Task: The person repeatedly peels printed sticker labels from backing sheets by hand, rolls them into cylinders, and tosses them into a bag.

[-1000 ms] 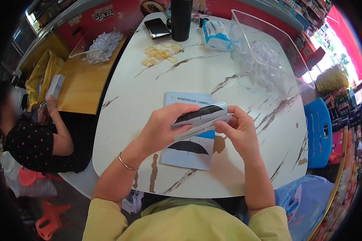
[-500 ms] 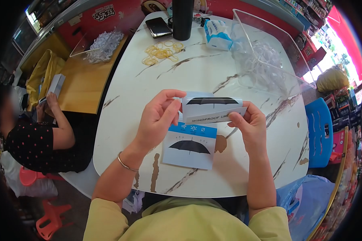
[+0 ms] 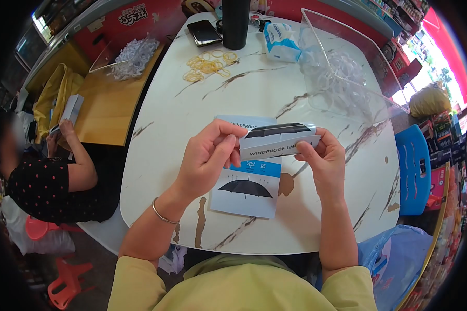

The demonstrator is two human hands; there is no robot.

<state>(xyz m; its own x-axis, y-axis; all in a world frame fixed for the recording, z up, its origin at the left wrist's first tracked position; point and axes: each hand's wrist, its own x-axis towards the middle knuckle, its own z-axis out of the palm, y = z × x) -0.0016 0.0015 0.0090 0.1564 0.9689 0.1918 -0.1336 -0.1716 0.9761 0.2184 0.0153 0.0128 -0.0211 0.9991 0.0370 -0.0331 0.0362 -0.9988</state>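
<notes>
Right grip (image 3: 326, 161) is clamped on the right end of the folded umbrella sheet (image 3: 275, 149), thumb over the front and fingers behind, so basically closed down to the thickness of the paper. Left grip (image 3: 203, 158) is right up at the other end, thumb and forefinger curled nearly together at the edge; can't tell if it's really pinching the paper or just touching. So the folded piece sits between the two, long axis running sideways from one grip to the other, right end tipped up a touch, with the right looking like the surer hold. Just below both grips, a flat umbrella sheet (image 3: 244, 199) lies on the tabletop (image 3: 166, 129), its long side pointing roughly toward the person. Beyond the left grip, well apart from it, there's a loose pile of rubber bands (image 3: 211, 66).
</notes>
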